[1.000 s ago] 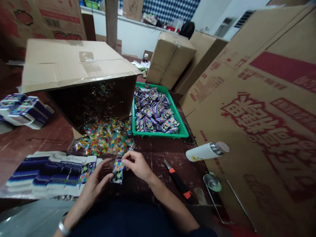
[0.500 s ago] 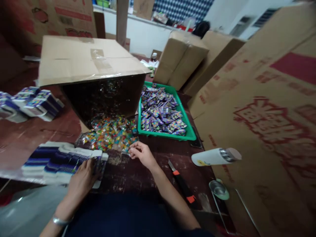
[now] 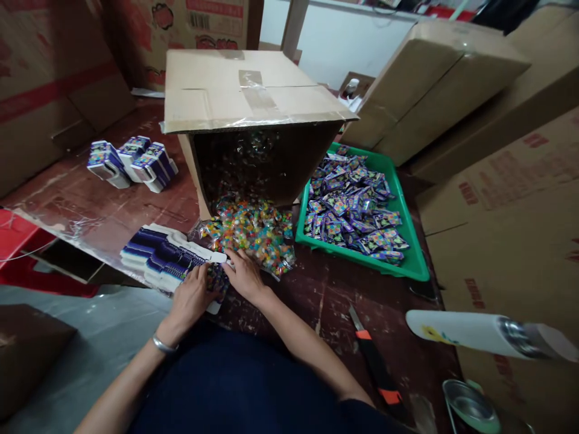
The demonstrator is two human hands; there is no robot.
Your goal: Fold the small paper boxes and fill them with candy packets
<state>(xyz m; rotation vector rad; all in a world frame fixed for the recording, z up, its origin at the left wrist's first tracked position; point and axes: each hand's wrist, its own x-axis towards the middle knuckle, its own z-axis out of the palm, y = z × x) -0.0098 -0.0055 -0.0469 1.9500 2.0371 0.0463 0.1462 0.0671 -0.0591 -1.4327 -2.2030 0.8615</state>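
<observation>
A fanned row of flat purple-and-white cartons (image 3: 156, 256) lies along the front edge of the table. My left hand (image 3: 193, 295), with a silver bangle at its wrist, grips the front carton (image 3: 218, 278) with bent fingers. At that carton's upper corner, by its white flap, the fingers of my right hand (image 3: 244, 274) are closed on it. Just beyond lie clear bags of colourful candies (image 3: 256, 232), spilling from the mouth of a cardboard box (image 3: 217, 90) on its side. My fingers hide part of the carton.
To the right, a green tray (image 3: 362, 259) holds many small purple packets (image 3: 348, 205). A utility knife (image 3: 373, 358), a white bottle (image 3: 461, 325) and a glass cup (image 3: 470, 404) are nearer me. Made-up purple boxes (image 3: 154, 166) stand at left. Large cartons (image 3: 452, 78) flank the table.
My right hand has moved left from the edge of the candy bags to the front carton. My left hand stays on the cartons. The view has swung left.
</observation>
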